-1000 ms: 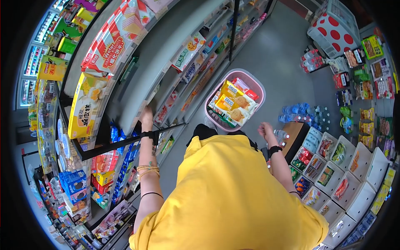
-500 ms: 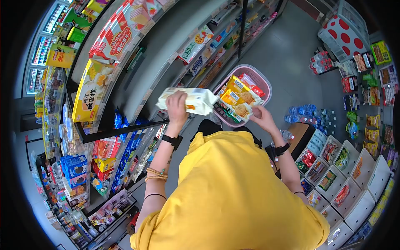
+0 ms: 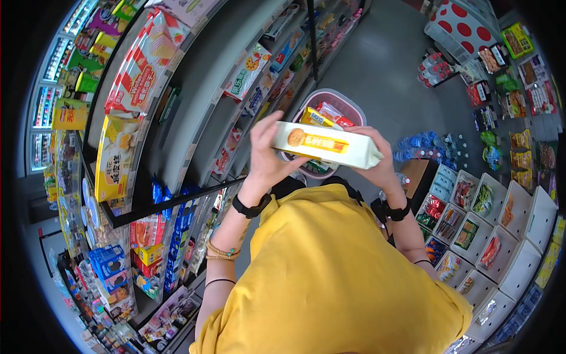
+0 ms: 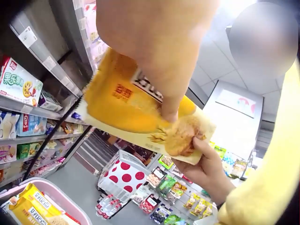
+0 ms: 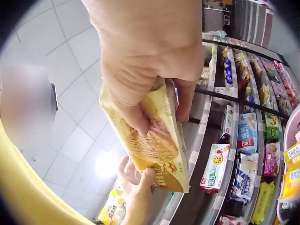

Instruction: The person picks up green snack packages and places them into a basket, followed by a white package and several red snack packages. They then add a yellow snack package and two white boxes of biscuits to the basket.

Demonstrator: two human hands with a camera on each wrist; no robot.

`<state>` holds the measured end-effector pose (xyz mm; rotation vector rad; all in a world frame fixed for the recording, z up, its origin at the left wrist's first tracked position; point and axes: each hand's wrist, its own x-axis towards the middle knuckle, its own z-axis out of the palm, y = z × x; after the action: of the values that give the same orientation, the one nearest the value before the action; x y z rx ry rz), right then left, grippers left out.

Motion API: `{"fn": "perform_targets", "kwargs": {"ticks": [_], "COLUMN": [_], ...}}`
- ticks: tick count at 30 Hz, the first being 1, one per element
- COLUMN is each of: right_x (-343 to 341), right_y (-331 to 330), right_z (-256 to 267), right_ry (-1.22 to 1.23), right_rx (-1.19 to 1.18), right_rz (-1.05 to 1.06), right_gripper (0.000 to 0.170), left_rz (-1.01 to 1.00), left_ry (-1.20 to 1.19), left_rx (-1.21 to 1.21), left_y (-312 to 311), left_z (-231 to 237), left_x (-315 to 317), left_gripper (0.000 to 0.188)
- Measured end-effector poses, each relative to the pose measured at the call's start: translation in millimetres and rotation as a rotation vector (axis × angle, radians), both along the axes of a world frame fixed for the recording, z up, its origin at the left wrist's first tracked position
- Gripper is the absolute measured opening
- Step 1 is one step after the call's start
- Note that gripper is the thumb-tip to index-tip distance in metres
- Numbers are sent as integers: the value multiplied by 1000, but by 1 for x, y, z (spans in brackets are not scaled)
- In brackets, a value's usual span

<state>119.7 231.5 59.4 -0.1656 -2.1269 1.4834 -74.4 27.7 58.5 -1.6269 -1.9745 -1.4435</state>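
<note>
In the head view, both hands hold a biscuit packet [image 3: 323, 145] in front of the yellow shirt, its narrow cream side turned up. My left hand [image 3: 264, 150] grips one end, thumb beneath and fingers over the top. At the other end my right hand [image 3: 377, 158] grips the wrapper. The left wrist view shows the broad yellow face [image 4: 136, 108] with a biscuit picture. In the right wrist view, the right thumb and fingers pinch the packet's end. Below it stands a pink basket [image 3: 352, 105], partly hidden, with a yellow packet [image 3: 315, 117] and a red packet [image 3: 336, 114] inside.
To the left rises a grey shelf unit [image 3: 197, 100] with wafer bags [image 3: 141, 76] and a yellow cake pack [image 3: 118, 159]. White bins [image 3: 495, 259] of snacks line the right, near water bottles [image 3: 421, 144]. A red-dotted box [image 3: 463, 32] stands farther off.
My left hand has come off the shelf with the biscuit packet and carried it right, over the basket. The right hand has risen from beside the basket and taken the packet's other end.
</note>
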Motion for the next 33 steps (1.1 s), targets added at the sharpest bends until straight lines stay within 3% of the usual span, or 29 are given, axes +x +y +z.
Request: {"fn": "perform_targets", "kwargs": {"ticks": [3,6,7,10,11,13,16,19,25,28,33], "right_x": [23,33,35,40,42,48,52,50,36,38,29], "right_y": [6,10,12,16,16,20,24,23,9,9,1], "right_z": [-7,-20,-22,-26,-31,-48,-57,-48,-35,-16,4], "right_ry": [-31,28,-3,-71,-73,-85,-101,-109,-15,-54,-82], "right_rx": [-434,-601,-618,-771,-887,-1026,-1116,-1054,-1070,-1062,-909], "right_rz": [-76,-85,-68,-45,-54,-52,5,70,-154,-15,-38], "right_gripper": [60,68,67,65,62,51,54,56,50,50,54], "left_rz": [127,-142,-276,-288,-280,-259,-227,-192,-163,-136,-164], "left_ry": [-101,-715,-887,-1108,-1064,-1139,-1164,-1238,-1395,-1472,-1633], "left_rx": [-30,-129,-65,-231,-213,-221,-196,-163,-81,-68,-56], "left_y": [-3,-3,-1,3,4,6,7,8,6,5,1], "left_z": [15,2,-1,3,0,-4,-15,-21,-29,-34,-45], "left_x": [-4,-8,-7,-6,-5,-8,-10,-9,-10,-10,-12], "left_gripper": [113,120,110,89,69,65,56,54,45,39,46]}}
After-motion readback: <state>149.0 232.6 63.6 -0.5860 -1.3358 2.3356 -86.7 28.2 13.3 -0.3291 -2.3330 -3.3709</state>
